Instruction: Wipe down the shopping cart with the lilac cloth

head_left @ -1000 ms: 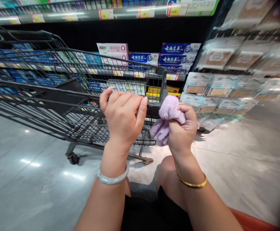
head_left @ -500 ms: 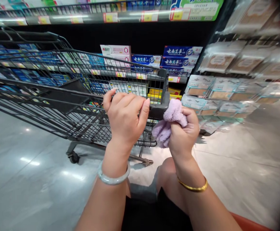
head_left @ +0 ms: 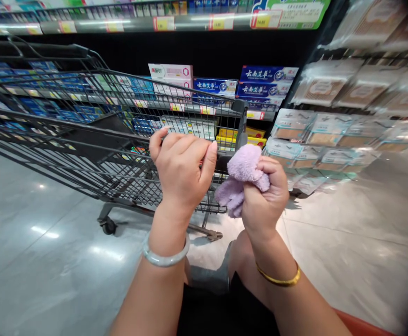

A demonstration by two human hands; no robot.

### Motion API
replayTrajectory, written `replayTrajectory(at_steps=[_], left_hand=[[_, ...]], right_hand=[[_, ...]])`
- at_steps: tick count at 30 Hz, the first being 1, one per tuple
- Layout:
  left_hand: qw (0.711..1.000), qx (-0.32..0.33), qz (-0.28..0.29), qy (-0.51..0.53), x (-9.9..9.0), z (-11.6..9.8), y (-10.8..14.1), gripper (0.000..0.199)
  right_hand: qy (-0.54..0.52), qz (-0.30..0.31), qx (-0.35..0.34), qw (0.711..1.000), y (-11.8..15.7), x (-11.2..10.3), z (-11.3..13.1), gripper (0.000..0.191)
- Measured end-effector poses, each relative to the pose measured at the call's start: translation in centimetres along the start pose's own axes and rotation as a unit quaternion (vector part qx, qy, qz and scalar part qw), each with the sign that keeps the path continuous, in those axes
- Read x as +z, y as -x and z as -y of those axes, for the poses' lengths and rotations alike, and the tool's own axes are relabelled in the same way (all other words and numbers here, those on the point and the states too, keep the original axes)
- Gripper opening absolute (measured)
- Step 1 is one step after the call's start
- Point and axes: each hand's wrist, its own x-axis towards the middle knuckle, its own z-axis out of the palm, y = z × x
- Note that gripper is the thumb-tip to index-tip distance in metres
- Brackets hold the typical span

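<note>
A black wire shopping cart (head_left: 120, 135) stretches from the left edge to the middle of the view. My left hand (head_left: 183, 168), with a pale bangle at the wrist, is wrapped round the cart's top bar near its front corner. My right hand (head_left: 267, 196), with a gold bangle at the wrist, grips a bunched lilac cloth (head_left: 246, 163). The cloth lies against the dark corner of the cart, just right of my left hand, and covers part of that corner. A loose fold of it hangs below my right fingers.
Behind the cart stand shelves with blue toothpaste boxes (head_left: 269, 81), pink-white boxes (head_left: 172, 71) and price tags. Clear packets (head_left: 325, 128) hang at the right. A cart wheel (head_left: 109, 226) rests on the grey floor (head_left: 60, 275). My knees are below my hands.
My right hand and the cloth have shifted slightly left, and the cloth now covers more of the cart's corner. My left hand keeps its grip.
</note>
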Motion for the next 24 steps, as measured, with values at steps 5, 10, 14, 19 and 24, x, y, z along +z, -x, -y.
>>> replayTrajectory(at_steps=[5, 10, 14, 19, 24], left_hand=[[1.0, -0.006, -0.006, 0.003, -0.1, -0.1, 0.0, 0.027], [1.0, -0.01, 0.014, 0.026, -0.1, -0.8, -0.1, 0.023], [0.999, -0.001, 0.03, 0.039, 0.3, -2.0, 0.0, 0.022], [0.999, -0.002, 0.03, 0.036, 0.5, -2.8, 0.1, 0.023], [0.999, -0.003, 0.034, 0.035, 0.3, -2.4, 0.1, 0.022]], right_hand=[[0.018, 0.014, 0.079, 0.997, 0.2, 0.1, -0.4, 0.027], [0.022, 0.014, 0.005, 1.0, 0.2, 0.1, -0.4, 0.02], [0.042, 0.028, 0.04, 0.998, 0.3, 0.0, -1.0, 0.025], [0.039, 0.025, -0.004, 0.999, 0.5, 0.1, -0.3, 0.024], [0.028, 0.054, 0.067, 0.996, 0.4, 0.2, -1.3, 0.029]])
